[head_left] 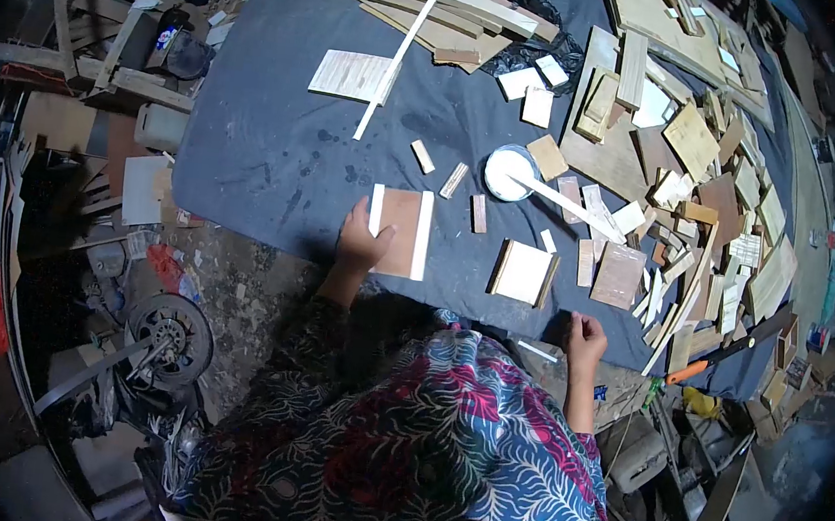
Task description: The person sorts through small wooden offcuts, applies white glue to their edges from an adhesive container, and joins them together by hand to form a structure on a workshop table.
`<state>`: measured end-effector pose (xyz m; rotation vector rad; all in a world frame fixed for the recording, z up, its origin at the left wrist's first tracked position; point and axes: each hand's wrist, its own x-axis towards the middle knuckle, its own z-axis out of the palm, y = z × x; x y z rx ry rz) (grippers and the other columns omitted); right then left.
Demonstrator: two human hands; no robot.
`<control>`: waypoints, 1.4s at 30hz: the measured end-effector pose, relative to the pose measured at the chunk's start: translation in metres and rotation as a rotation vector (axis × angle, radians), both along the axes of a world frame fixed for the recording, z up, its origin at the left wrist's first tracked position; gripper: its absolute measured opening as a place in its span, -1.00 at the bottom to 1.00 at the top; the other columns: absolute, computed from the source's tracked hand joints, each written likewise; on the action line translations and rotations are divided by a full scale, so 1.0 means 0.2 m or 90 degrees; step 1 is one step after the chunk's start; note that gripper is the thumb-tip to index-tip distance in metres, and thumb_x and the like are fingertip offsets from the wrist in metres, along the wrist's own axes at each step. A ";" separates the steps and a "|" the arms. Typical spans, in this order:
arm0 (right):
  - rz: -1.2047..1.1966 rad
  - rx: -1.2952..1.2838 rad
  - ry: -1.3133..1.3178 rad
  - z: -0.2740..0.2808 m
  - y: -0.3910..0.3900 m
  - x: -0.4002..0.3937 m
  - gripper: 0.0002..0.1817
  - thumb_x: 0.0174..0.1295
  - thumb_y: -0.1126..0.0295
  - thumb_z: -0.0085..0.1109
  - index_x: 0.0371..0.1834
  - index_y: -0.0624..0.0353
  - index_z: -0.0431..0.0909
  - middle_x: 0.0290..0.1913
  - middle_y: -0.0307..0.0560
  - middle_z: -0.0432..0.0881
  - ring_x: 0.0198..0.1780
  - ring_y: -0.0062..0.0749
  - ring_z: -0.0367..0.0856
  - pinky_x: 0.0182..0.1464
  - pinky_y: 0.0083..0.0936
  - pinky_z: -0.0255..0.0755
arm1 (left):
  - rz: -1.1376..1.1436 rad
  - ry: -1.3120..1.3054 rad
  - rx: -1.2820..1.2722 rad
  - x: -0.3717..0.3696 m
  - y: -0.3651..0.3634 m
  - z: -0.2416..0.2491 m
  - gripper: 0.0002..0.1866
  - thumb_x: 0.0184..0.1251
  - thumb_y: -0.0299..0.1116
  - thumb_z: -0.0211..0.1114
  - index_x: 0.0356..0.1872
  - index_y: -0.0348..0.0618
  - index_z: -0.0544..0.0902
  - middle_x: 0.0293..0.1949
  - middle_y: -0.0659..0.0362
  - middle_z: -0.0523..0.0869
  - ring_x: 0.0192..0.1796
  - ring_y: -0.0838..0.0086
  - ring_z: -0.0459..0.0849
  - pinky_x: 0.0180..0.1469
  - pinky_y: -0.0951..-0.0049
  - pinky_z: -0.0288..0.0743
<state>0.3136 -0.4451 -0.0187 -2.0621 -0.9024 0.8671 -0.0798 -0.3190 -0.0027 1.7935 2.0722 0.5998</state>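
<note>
Near the front edge of the dark cloth, my left hand (364, 242) holds the left side of a brown panel (400, 234) that has a white strip along each side. Its thumb lies over the panel and the fingers are at the left strip. My right hand (586, 339) is at the cloth's front edge with its fingers curled in; whatever it may hold is too small to tell. Between the hands lies a pale panel (522, 274) with dark strips on two sides. A round tub of white stuff (511, 173) has a long pale stick (569, 205) resting in it.
Small wood blocks (453, 181) lie near the tub. Wood offcuts (690, 146) are heaped at the right, by a saw with an orange handle (686, 372). A slatted pale board (350, 75) and a long strip (397, 63) lie farther back. A wheel (169, 337) stands at lower left.
</note>
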 end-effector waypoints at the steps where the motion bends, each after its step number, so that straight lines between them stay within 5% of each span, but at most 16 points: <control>1: 0.000 -0.001 -0.004 0.02 0.02 -0.02 -0.78 0.10 0.37 0.18 -0.51 0.35 0.54 -0.64 -0.22 0.49 -0.58 -0.65 0.38 -0.51 -0.62 0.30 | 0.032 -0.077 -0.104 0.00 0.00 0.02 -0.30 -0.14 -0.22 0.37 0.10 -0.25 0.33 -0.10 -0.11 0.49 -0.01 0.01 0.42 0.07 0.17 0.28; 3: 0.036 0.057 -0.008 0.08 0.06 -0.07 -0.81 0.09 0.40 0.18 -0.50 0.35 0.54 -0.63 -0.22 0.50 -0.56 -0.66 0.38 -0.49 -0.64 0.31 | 0.066 -0.156 -0.209 -0.01 0.02 0.01 -0.34 -0.12 -0.25 0.35 0.08 -0.25 0.35 -0.09 -0.11 0.49 0.00 0.02 0.42 0.07 0.20 0.28; 6: 0.075 0.035 -0.017 0.19 0.11 -0.15 -0.83 0.08 0.42 0.18 -0.48 0.35 0.56 -0.61 -0.14 0.53 -0.56 -0.63 0.41 -0.48 -0.63 0.33 | -0.087 -0.018 0.029 -0.04 0.11 -0.04 -0.54 -0.06 -0.40 0.30 -0.03 -0.19 0.48 -0.12 -0.05 0.51 0.00 0.05 0.44 0.03 0.23 0.33; 10: 0.128 0.025 -0.063 0.22 0.10 -0.18 -0.82 0.08 0.42 0.18 -0.47 0.36 0.56 -0.59 -0.05 0.54 -0.57 -0.57 0.44 -0.48 -0.61 0.33 | -0.158 -0.050 0.019 -0.07 0.25 -0.02 -0.61 -0.08 -0.40 0.32 -0.13 -0.18 0.55 -0.19 -0.03 0.55 -0.06 0.10 0.48 -0.01 0.26 0.37; 15: 0.118 0.019 -0.060 0.19 0.04 -0.17 -0.82 0.07 0.42 0.18 -0.47 0.37 0.56 -0.58 -0.02 0.54 -0.56 -0.54 0.45 -0.48 -0.60 0.34 | -0.206 -0.038 -0.151 -0.06 0.30 0.00 -0.82 -0.09 -0.40 0.33 -0.40 -0.21 0.63 -0.35 0.00 0.61 -0.24 0.18 0.59 -0.15 0.34 0.44; 17: 0.121 0.032 -0.084 0.20 0.03 -0.16 -0.82 0.08 0.42 0.18 -0.47 0.37 0.57 -0.58 -0.01 0.54 -0.56 -0.52 0.46 -0.47 -0.58 0.35 | -0.214 -0.068 -0.158 -0.04 0.29 0.01 -0.83 -0.09 -0.40 0.32 -0.41 -0.21 0.63 -0.36 0.00 0.62 -0.25 0.18 0.59 -0.17 0.34 0.44; 18: 0.126 0.073 -0.102 0.19 0.02 -0.15 -0.82 0.10 0.39 0.17 -0.46 0.33 0.58 -0.65 -0.22 0.50 -0.61 -0.69 0.37 -0.55 -0.67 0.27 | -0.218 -0.095 -0.166 -0.02 0.29 0.02 -0.84 -0.09 -0.40 0.32 -0.43 -0.20 0.63 -0.36 0.00 0.62 -0.26 0.18 0.60 -0.20 0.34 0.45; 21: 0.085 0.014 -0.060 0.18 0.00 -0.12 -0.83 0.07 0.42 0.19 -0.47 0.37 0.57 -0.56 0.02 0.56 -0.54 -0.48 0.50 -0.46 -0.56 0.37 | -0.218 -0.094 -0.234 0.05 0.29 0.04 -0.86 -0.08 -0.41 0.31 -0.43 -0.20 0.64 -0.39 0.00 0.63 -0.24 0.20 0.60 -0.19 0.35 0.45; 22: 0.095 0.056 -0.089 0.14 -0.02 -0.10 -0.80 0.11 0.37 0.17 -0.47 0.33 0.57 -0.65 -0.21 0.50 -0.62 -0.67 0.38 -0.55 -0.66 0.27 | -0.206 -0.089 -0.241 0.07 0.28 0.03 -0.87 -0.08 -0.43 0.30 -0.44 -0.20 0.63 -0.36 0.00 0.62 -0.24 0.20 0.60 -0.19 0.34 0.46; 26: 0.083 0.054 -0.102 0.13 -0.02 -0.09 -0.81 0.10 0.39 0.17 -0.47 0.34 0.57 -0.63 -0.17 0.52 -0.59 -0.64 0.41 -0.52 -0.64 0.31 | -0.221 -0.106 -0.199 0.11 0.29 0.01 -0.86 -0.07 -0.45 0.29 -0.42 -0.22 0.63 -0.34 -0.01 0.61 -0.25 0.19 0.61 -0.19 0.34 0.46; 29: 0.075 0.062 -0.134 0.19 -0.01 -0.06 -0.85 0.05 0.43 0.18 -0.48 0.33 0.57 -0.52 0.09 0.58 -0.49 -0.28 0.57 -0.39 -0.48 0.42 | -0.242 -0.156 -0.090 0.16 0.31 -0.02 -0.81 -0.06 -0.45 0.30 -0.36 -0.25 0.61 -0.32 -0.01 0.61 -0.26 0.20 0.61 -0.19 0.36 0.47; 34: -0.170 0.124 -0.266 0.19 0.00 0.24 -0.86 0.04 0.43 0.16 -0.48 0.31 0.56 -0.51 0.08 0.56 -0.48 -0.17 0.55 -0.37 -0.43 0.41 | -0.209 -0.115 0.004 0.25 0.31 0.06 -0.87 0.00 -0.49 0.25 -0.38 -0.26 0.59 -0.36 0.01 0.59 -0.32 0.25 0.59 -0.25 0.41 0.48; 35: -0.232 0.161 -0.323 0.12 -0.02 0.36 -0.81 0.07 0.38 0.16 -0.44 0.33 0.58 -0.54 0.02 0.57 -0.50 -0.42 0.54 -0.40 -0.52 0.40 | -0.205 -0.113 0.031 0.24 0.31 0.04 -0.90 0.01 -0.49 0.24 -0.41 -0.26 0.59 -0.37 0.02 0.59 -0.33 0.24 0.58 -0.25 0.40 0.47; 37: -0.342 0.119 -0.420 0.08 -0.05 0.58 -0.82 0.08 0.39 0.13 -0.44 0.33 0.58 -0.55 0.04 0.58 -0.49 -0.34 0.56 -0.39 -0.47 0.41 | -0.170 -0.113 0.075 0.23 0.31 0.03 -0.93 0.05 -0.48 0.20 -0.45 -0.26 0.57 -0.38 0.02 0.58 -0.33 0.23 0.55 -0.26 0.38 0.44; 38: -0.383 0.105 -0.427 0.04 -0.08 0.69 -0.78 0.05 0.33 0.14 -0.47 0.31 0.57 -0.47 0.12 0.57 -0.43 -0.06 0.55 -0.31 -0.31 0.41 | -0.141 -0.114 0.092 0.24 0.29 0.05 -0.93 0.07 -0.48 0.18 -0.46 -0.27 0.56 -0.39 0.02 0.58 -0.33 0.23 0.54 -0.25 0.37 0.42; 42: -0.356 -0.155 -0.329 0.12 -0.15 0.90 -0.68 -0.05 0.21 0.24 -0.42 0.30 0.58 -0.33 0.20 0.58 -0.29 0.03 0.56 -0.23 -0.22 0.41 | -0.109 -0.104 0.141 0.21 0.22 0.06 -0.86 0.17 -0.43 0.05 -0.44 -0.28 0.52 -0.38 0.00 0.57 -0.31 0.17 0.53 -0.21 0.33 0.39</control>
